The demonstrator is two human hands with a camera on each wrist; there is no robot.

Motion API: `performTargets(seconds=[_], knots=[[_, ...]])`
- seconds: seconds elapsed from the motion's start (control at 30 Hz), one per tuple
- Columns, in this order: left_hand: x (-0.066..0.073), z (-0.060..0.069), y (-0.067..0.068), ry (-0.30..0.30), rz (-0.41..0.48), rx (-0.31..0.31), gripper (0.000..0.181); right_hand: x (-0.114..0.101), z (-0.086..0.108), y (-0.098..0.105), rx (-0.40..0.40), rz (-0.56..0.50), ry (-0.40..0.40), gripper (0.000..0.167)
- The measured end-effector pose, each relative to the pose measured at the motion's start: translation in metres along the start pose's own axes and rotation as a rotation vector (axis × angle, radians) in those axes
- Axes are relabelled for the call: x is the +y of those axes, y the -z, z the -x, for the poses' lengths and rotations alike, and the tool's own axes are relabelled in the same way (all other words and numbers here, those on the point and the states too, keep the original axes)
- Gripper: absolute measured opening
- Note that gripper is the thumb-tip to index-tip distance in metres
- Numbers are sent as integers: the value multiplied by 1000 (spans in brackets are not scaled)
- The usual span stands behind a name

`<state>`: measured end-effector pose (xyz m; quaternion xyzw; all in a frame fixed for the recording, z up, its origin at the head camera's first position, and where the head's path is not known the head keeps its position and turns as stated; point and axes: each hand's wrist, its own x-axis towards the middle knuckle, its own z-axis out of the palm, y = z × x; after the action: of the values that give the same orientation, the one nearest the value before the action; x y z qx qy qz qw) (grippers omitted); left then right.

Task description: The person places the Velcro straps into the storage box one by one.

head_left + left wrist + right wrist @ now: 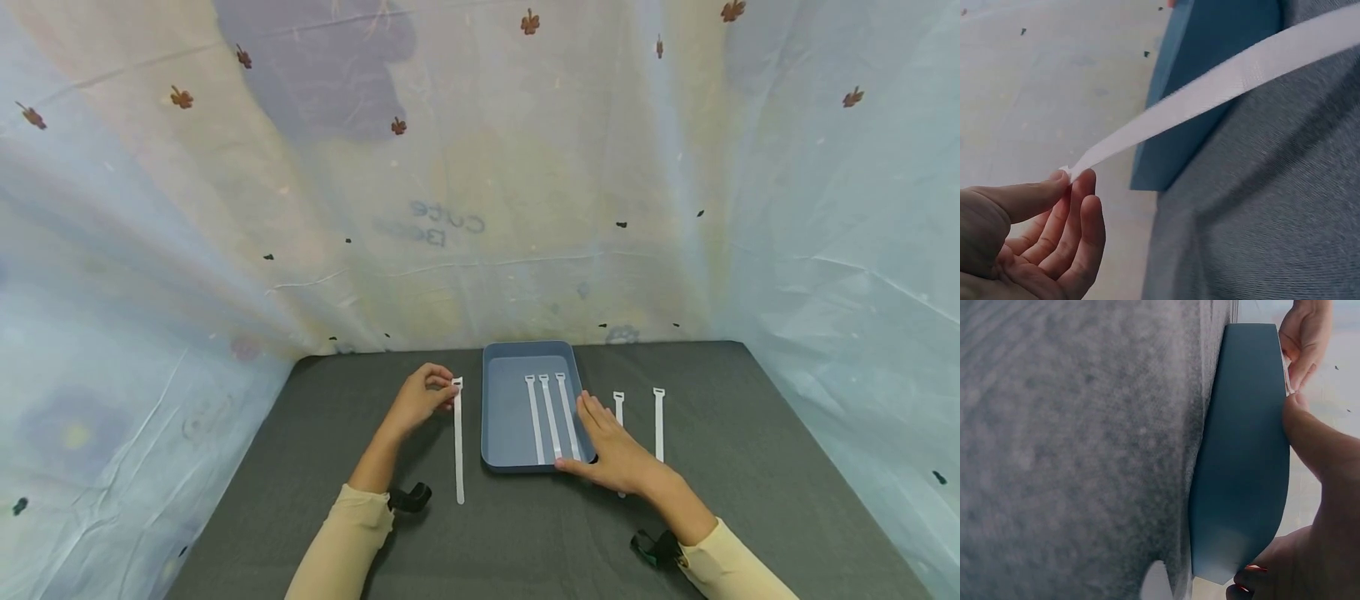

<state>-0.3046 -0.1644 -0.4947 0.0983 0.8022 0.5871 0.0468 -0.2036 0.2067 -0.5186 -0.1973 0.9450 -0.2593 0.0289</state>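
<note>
At its slotted head, a white strap (459, 450) is pinched between the thumb and fingers of my left hand (422, 400). In the left wrist view the strap (1172, 114) stretches away from the fingertips, its length raised off the grey cloth near the hand. My right hand (611, 454) rests over the near right corner of a blue-grey tray (497, 417), fingers straight along the right side and thumb at the near rim. Inside the tray, three white straps (550, 417) lie side by side, lower ends close to the right thumb. The right wrist view shows the tray's outer wall (1241, 456).
Right of the tray, one white strap (618, 407) lies partly hidden under the right hand, and another strap (659, 425) lies farther right. Dark grey cloth (540, 533) covers the table. A patterned curtain (487, 183) hangs behind and at both sides.
</note>
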Motion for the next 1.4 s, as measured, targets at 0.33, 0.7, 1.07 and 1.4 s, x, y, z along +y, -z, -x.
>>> performTargets(seconds=[0.33, 0.7, 1.07, 1.4], knots=[[23, 10, 3, -16, -5, -77, 30, 0, 1, -1, 1, -4, -4, 120], [48, 16, 1, -78, -20, -140, 27, 4, 0, -2, -6, 2, -2, 121], [80, 25, -4, -152, -26, -185, 25, 1, 0, 1, -15, -1, -4, 121], [107, 29, -12, -225, 7, -212, 26, 3, -1, -1, -7, -3, 2, 121]])
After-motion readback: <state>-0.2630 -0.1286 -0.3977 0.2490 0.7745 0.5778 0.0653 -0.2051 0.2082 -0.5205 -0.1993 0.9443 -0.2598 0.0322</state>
